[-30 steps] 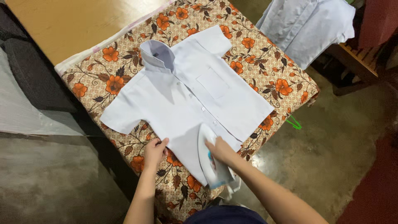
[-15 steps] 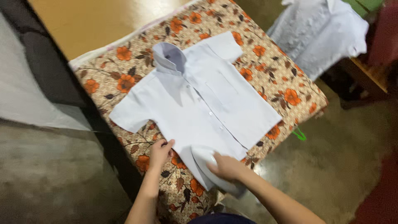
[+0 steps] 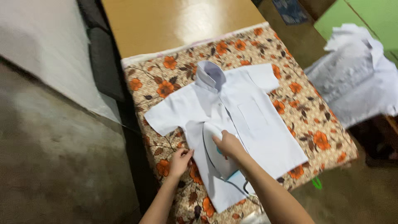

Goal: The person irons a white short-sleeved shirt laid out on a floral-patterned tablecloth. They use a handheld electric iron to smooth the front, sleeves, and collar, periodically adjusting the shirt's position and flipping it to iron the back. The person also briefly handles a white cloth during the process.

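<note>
Wooden table (image 3: 174, 20), glossy, yellow-brown, with a soft glare across the top. Near half covered by a floral cloth (image 3: 323, 137): tan ground, orange blooms, dark leaves, a pale edge along the far side. Dark concrete floor (image 3: 54, 166) to the left and at lower right, mottled and blurred. Grey sheet (image 3: 45, 49) slanting down at upper left, next to a dark strip along the table's side. Green wall (image 3: 369, 16) at upper right; below it a heap of pale shirts (image 3: 356, 79) off the table's right end, well apart from the hands. Small green bit (image 3: 317, 183) on the floor just past the cloth's near corner. Dark blue patch (image 3: 290, 10) at the top edge, too blurred to tell. White short-sleeved shirt (image 3: 265, 132) spread flat on the cloth, front up, collar toward the far side, chest pocket showing, hem toward the near edge. White iron (image 3: 215, 155) flat on the shirt's lower left panel, tip pointing to the collar, cord trailing off the near end. Right hand (image 3: 228, 145) closed around the iron's handle. Left hand (image 3: 180, 162) just beside the iron, fingers curled, pinching the shirt's left edge against the cloth.
</note>
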